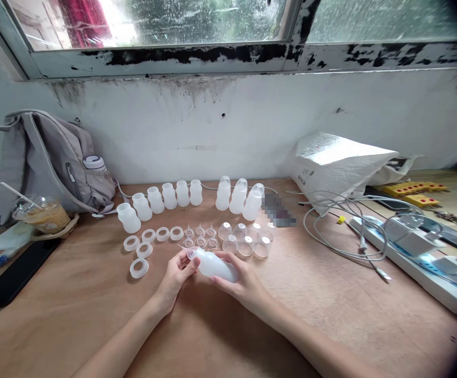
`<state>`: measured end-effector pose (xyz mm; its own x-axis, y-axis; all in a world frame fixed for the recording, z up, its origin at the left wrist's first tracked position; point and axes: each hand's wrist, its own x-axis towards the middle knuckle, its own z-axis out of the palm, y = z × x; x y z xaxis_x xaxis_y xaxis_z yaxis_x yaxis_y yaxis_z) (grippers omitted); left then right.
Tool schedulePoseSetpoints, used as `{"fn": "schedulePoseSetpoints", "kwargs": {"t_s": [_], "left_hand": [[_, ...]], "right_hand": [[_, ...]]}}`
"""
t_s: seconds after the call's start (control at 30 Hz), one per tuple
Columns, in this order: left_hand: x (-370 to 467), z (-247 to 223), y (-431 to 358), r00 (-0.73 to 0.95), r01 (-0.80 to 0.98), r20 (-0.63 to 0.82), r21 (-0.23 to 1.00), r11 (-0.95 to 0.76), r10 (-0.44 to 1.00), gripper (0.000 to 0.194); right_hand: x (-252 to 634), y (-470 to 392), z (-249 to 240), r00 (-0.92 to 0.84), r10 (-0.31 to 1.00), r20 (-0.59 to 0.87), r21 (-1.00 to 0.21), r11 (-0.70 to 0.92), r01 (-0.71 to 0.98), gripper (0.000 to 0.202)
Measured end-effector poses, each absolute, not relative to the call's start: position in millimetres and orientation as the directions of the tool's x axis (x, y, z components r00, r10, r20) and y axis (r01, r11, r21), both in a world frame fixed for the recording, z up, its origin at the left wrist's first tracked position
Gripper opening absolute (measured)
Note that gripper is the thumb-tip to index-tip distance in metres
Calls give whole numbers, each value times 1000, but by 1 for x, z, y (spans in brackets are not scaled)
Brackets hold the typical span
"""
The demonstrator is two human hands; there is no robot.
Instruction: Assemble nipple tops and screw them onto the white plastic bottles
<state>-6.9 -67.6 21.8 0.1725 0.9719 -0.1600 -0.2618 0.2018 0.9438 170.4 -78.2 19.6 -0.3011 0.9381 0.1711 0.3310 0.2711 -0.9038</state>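
Left hand (176, 274) pinching a clear piece (190, 253), likely a teat, at the bottle's mouth. Right hand (246, 282) wrapped round the bottle (216, 265) near its base. Bottle's between hands, long axis mouth-left, base-right. Beyond: rings (145, 255) ahead-left, teats (200, 242) straight ahead, clear caps (245, 248) ahead-right.

Rows of bottles (169, 197) on a wooden table (55, 336) below a peeling window frame (197, 55) suggest a makeshift workshop.
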Motion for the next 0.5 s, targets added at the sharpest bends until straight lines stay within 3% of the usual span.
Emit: {"fn": "schedulePoseSetpoints", "kwargs": {"t_s": [0.17, 0.27, 0.37, 0.5], "left_hand": [[-6, 16, -67, 97, -235, -160, 956, 178, 982, 47], [-6, 17, -67, 97, -226, -139, 961, 158, 986, 40], [-7, 19, -68, 130, -253, -137, 953, 166, 982, 34], [-9, 19, -69, 162, -293, -90, 947, 135, 983, 31]], "right_hand": [[171, -77, 7, -277, 883, 380, -736, 470, 487, 41], [170, -77, 8, -260, 880, 397, -735, 474, 485, 41], [169, -78, 16, -274, 933, 235, -865, 329, 379, 37], [170, -78, 25, -275, 958, -85, -980, -31, 196, 35]]}}
